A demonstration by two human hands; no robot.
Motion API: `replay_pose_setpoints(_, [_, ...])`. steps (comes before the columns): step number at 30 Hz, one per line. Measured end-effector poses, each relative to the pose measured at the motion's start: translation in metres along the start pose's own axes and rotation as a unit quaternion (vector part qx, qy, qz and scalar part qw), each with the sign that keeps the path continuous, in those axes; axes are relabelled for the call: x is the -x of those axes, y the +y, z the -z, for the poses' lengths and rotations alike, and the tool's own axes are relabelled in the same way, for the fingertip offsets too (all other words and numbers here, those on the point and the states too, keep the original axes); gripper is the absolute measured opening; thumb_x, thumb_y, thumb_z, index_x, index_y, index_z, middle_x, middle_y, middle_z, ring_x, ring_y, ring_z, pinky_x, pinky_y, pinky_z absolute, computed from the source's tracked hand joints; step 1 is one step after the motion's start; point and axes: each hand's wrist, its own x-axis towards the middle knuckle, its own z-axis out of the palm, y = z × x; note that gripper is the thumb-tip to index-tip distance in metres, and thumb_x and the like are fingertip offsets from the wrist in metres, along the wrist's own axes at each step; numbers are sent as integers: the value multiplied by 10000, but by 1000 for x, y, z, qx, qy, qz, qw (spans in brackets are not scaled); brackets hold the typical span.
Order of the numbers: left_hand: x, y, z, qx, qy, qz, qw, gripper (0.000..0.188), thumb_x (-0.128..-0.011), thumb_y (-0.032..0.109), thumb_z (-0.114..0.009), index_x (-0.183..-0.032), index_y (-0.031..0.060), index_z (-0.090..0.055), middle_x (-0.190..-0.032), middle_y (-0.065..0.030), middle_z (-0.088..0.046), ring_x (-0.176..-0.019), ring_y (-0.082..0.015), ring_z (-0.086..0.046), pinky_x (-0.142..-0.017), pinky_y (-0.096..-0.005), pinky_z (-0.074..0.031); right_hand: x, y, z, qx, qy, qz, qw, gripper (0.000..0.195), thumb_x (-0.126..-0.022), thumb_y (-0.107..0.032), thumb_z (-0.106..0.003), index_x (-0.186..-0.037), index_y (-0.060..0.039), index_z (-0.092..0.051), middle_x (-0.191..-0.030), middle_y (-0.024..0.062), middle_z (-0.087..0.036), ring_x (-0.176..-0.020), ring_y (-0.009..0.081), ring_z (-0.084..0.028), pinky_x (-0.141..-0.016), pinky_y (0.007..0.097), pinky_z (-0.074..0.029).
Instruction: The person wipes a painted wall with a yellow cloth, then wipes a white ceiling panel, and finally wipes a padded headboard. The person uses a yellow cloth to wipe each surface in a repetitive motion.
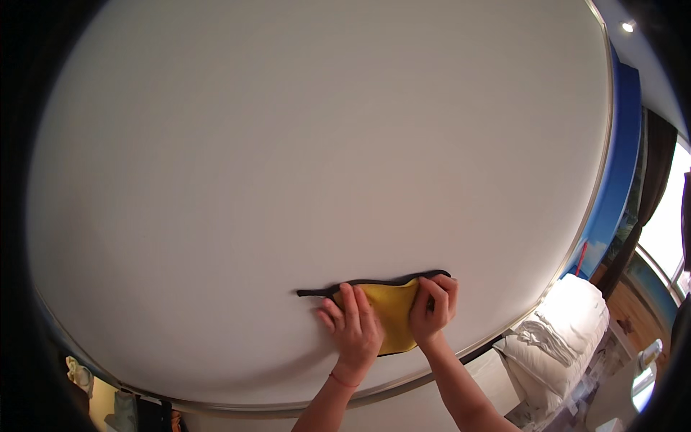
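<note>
A yellow cloth (395, 310) with black edging lies against a large white board (324, 162), low on its surface. A black strap (312, 293) sticks out from the cloth's upper left corner. My left hand (356, 324) holds the cloth near this corner, fingers pressed over its top edge and a thin red string around the wrist. With bent fingers, my right hand (434, 308) grips the upper right corner. Part of the cloth is hidden behind both hands.
A thin metal frame (609, 108) edges the board. At lower right are piled white bedding (561, 335) and a pale chair-like object (621, 394). Dark curtains (656, 156) hang by a bright window (661, 216). Hanging fabric items (148, 413) show at lower left.
</note>
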Motion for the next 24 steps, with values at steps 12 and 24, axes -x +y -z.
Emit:
replay_pose_setpoints(12, [92, -20, -9, -24, -68, -37, 997, 548, -936, 264, -452, -1291, -153, -428, -1479, -348, -240, -1386, -573, -82, -1100, -654, -99, 96, -10, 12, -20, -119, 109, 987, 365, -671, -68, -752, -1030, -109, -699, -1086, 51, -607, -932, 213, -552, -804, 320, -459])
replay_pose_setpoints(24, [47, -29, -8, 5, 16, -5, 1000, 473, -984, 209, -393, -1444, 100, -386, -1524, -296, -201, -1427, -505, -31, -1122, -619, -52, 56, -30, -11, 14, -66, 88, 994, 285, -734, -152, -707, -1014, -204, -714, -1089, -31, -615, -952, 141, -538, -908, 337, -388])
